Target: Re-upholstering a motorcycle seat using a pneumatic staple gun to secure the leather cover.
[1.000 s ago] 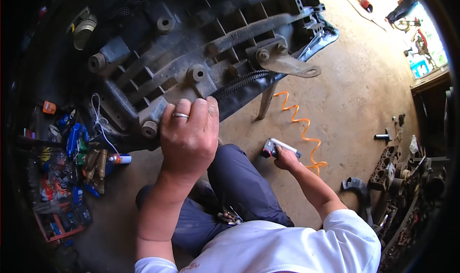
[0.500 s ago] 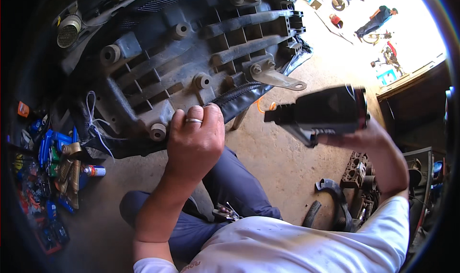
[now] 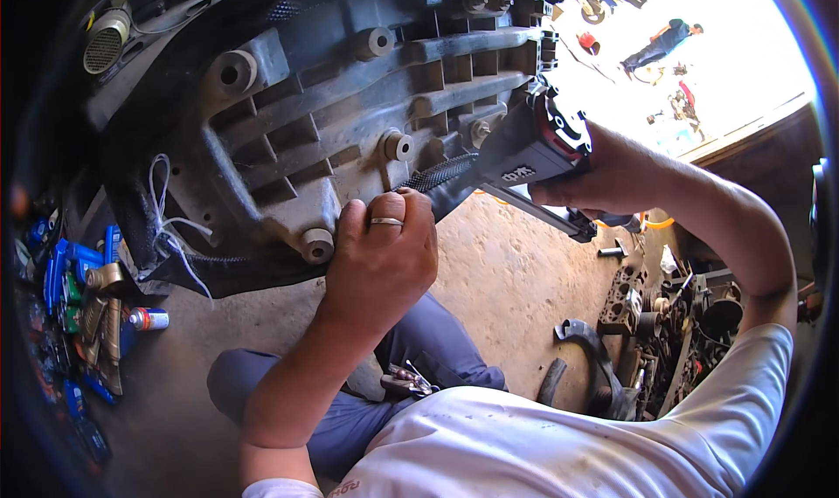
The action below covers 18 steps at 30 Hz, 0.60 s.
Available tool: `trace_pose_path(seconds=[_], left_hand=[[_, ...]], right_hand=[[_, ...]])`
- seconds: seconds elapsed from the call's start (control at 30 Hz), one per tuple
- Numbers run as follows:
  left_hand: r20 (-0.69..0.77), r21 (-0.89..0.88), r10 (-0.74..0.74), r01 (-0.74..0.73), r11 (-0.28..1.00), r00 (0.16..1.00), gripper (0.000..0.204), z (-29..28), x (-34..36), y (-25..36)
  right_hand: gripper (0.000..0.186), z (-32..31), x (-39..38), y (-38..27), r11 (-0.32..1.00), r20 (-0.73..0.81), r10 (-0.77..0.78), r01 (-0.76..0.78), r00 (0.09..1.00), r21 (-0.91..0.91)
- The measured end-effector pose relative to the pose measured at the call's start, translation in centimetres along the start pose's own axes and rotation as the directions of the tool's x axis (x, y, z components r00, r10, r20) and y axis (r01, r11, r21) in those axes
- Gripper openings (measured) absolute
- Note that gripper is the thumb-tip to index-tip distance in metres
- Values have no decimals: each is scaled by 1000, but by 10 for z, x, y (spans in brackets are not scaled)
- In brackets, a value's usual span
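Observation:
A black motorcycle seat base [image 3: 301, 131] lies underside up, its ribs and round rubber feet showing. Black cover material [image 3: 450, 199] wraps over the near edge. My left hand [image 3: 382, 258], a ring on one finger, is closed on that edge, beside a rubber foot. My right hand [image 3: 568, 188] grips a black staple gun [image 3: 520, 144]. The gun tilts down and left, its nose end close to the cover edge just right of my left hand. Whether the nose touches cannot be told. White cord [image 3: 160, 203] is tied at the seat's left end.
An orange air hose [image 3: 660, 224] shows behind my right hand. Metal engine parts [image 3: 622, 299] and curved black pieces [image 3: 587, 345] lie on the floor at right. Bottles, a spray can [image 3: 149, 319] and tools crowd the left. Another person [image 3: 657, 45] is outside, far right.
My right hand has brought the staple gun left and tilted it down at the seat edge. My left hand keeps its hold on the cover edge. The view has shifted slightly.

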<state>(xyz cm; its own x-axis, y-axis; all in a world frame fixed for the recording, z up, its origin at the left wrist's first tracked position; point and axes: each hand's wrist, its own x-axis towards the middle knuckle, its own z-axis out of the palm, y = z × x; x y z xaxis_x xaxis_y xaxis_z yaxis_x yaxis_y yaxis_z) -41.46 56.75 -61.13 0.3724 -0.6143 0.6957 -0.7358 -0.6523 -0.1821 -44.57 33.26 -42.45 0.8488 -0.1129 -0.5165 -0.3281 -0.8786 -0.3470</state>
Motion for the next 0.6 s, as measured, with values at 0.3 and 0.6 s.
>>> trace_pose_path(seconds=[0.3,0.6], left_hand=[[42,-82,-26,29,996,999,11,-4,5,3],[-20,-82,-74,73,994,997,9,-2,5,4]], right_hand=[[40,-7,2,-11,999,24,10,-9,1000,-42],[28,-13,-13,3,998,-83,30,-25,996,59]])
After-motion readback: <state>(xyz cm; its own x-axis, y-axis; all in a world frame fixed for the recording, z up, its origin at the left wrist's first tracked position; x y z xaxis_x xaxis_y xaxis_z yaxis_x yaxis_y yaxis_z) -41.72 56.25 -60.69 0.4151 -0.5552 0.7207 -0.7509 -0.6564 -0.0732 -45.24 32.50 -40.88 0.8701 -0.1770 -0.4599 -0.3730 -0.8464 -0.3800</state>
